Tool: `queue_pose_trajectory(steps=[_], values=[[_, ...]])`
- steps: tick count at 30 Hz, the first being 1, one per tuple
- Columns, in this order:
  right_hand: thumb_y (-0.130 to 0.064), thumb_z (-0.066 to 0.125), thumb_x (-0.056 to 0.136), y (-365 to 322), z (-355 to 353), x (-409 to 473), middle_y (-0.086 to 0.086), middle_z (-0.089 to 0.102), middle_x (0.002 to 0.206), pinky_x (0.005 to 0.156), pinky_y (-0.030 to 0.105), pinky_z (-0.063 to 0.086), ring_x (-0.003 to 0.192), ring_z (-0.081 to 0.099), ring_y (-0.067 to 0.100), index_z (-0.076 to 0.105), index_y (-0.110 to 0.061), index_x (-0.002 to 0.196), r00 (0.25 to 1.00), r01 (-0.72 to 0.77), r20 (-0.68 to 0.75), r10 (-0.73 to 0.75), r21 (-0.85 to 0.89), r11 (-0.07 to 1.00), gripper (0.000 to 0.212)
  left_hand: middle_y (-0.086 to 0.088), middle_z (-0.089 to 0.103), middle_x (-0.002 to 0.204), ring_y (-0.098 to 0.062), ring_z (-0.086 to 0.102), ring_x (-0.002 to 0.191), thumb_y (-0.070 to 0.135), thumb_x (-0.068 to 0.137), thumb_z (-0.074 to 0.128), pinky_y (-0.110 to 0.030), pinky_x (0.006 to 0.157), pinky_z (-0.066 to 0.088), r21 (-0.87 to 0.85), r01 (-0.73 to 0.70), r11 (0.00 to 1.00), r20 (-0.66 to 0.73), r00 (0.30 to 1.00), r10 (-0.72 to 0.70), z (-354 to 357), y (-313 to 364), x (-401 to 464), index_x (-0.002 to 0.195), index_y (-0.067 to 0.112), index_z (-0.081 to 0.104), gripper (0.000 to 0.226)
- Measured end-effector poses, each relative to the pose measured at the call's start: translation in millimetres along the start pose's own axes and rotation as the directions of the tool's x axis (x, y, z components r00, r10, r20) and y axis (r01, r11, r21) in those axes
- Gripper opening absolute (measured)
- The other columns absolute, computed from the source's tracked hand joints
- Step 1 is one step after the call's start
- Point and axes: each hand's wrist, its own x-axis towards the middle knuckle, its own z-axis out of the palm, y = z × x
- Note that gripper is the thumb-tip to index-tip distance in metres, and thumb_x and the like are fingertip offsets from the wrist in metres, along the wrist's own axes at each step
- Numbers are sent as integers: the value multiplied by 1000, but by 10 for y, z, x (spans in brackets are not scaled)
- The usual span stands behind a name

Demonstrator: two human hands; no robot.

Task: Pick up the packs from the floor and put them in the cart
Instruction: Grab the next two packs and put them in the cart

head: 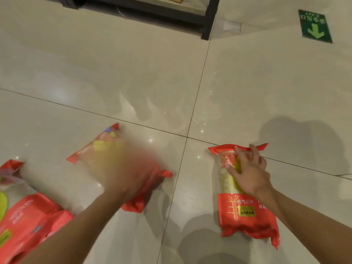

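Observation:
Three red-and-clear packs lie on the tiled floor. The right pack (245,210) lies lengthwise. My right hand (247,172) rests on its upper half with fingers spread, thumb on the clear window and fingertips at the red top seam. The pack is flat on the floor. The middle pack (106,149) lies at an angle, and my left hand (125,170) is over its lower part, blurred by motion, so its grasp cannot be made out. A third pack (24,212) lies at the lower left edge. No cart is in view.
A black shelf leg (208,21) and the shelf base stand at the top centre. A green arrow sticker (315,26) is on the floor at the top right. Glossy beige tiles stretch between the packs and the shelf.

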Motion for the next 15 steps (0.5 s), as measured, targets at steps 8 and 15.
queue_pose_trajectory(steps=[8, 15], values=[[-62, 36, 94, -631, 114, -103, -6, -16, 164, 106, 59, 36, 147, 6, 37, 13, -42, 154, 994, 99, 44, -102, 77, 992, 67, 2, -5, 171, -42, -22, 152, 72, 89, 25, -53, 121, -7, 31, -343, 939, 110, 935, 338, 199, 633, -459, 159, 39, 20, 77], [-58, 42, 93, -781, 213, -283, 0, -2, 164, 108, 56, 33, 146, 12, 32, 15, -36, 154, 988, 152, -17, -152, 178, 972, 70, 0, 12, 171, -30, -6, 157, 64, 96, 27, -53, 123, 10, -63, -451, 890, 24, 891, 453, 241, 527, -634, 156, 35, 28, 67]])
